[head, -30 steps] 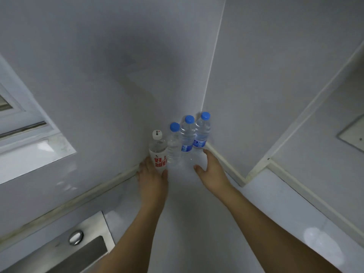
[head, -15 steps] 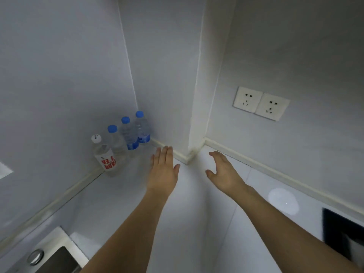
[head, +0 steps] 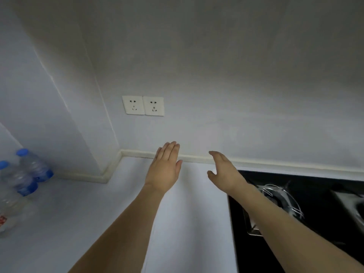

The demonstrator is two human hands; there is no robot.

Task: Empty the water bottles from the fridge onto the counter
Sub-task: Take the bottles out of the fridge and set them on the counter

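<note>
Several clear water bottles stand grouped on the white counter (head: 82,209) at the far left edge of the view. The rearmost one with a blue cap (head: 34,166) is by the wall corner, another blue-capped bottle (head: 18,181) stands in front of it, and a bottle with a red-printed label (head: 6,215) is cut off by the frame edge. My left hand (head: 164,169) hovers over the counter with fingers straight and together, holding nothing. My right hand (head: 224,171) is beside it, fingers relaxed and empty. The fridge is out of view.
A black glass hob (head: 325,194) with a metal pan support (head: 283,201) is set into the counter at the right, under my right forearm. Two white wall sockets (head: 143,105) sit on the back wall above the counter. A wall column juts out at the left.
The view has swung right: the bottles slid to the far left edge and the hob came into sight. Both hands left the bottles and now hover empty over the counter.
</note>
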